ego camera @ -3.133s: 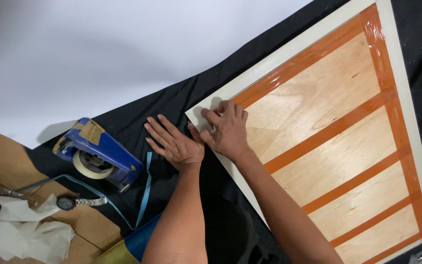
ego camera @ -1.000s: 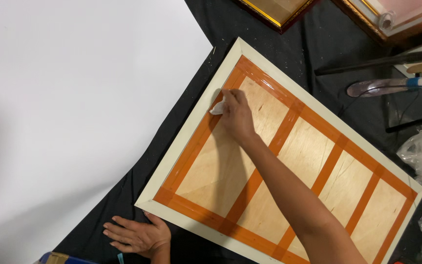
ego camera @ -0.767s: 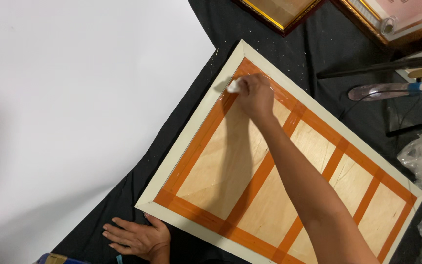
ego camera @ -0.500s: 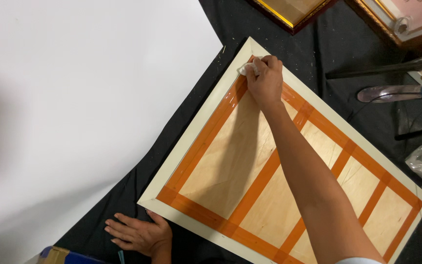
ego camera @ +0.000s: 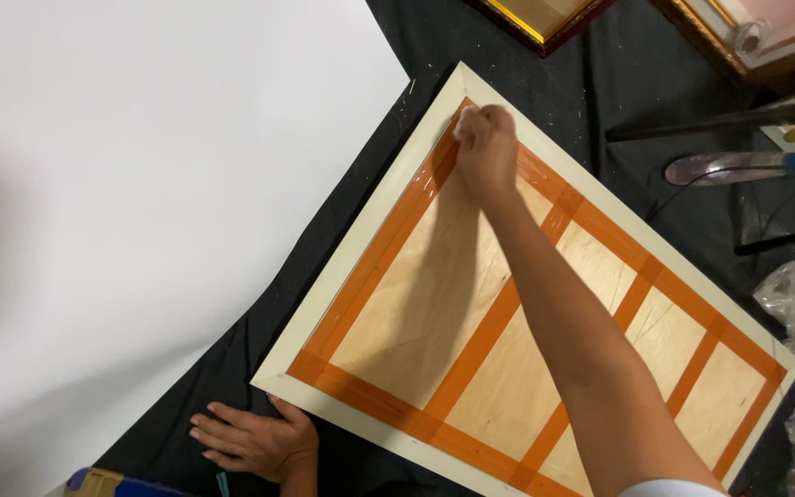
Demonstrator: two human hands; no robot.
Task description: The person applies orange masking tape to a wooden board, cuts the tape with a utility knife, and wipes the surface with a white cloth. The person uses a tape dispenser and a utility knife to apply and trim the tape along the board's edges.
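A black cloth (ego camera: 545, 83) carries the cream-edged wooden frame back (ego camera: 416, 313) and white sheet (ego camera: 140, 184).

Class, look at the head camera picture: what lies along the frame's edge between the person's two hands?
In the head view, a strip of orange tape runs beside the cream frame border from the left hand near the lower corner up to the right hand.

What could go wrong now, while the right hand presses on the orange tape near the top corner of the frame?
The right hand presses far out at the corner, and only the left hand steadies the cream frame, so it might slide on the black cloth. The orange tape may wrinkle if rubbed unevenly.
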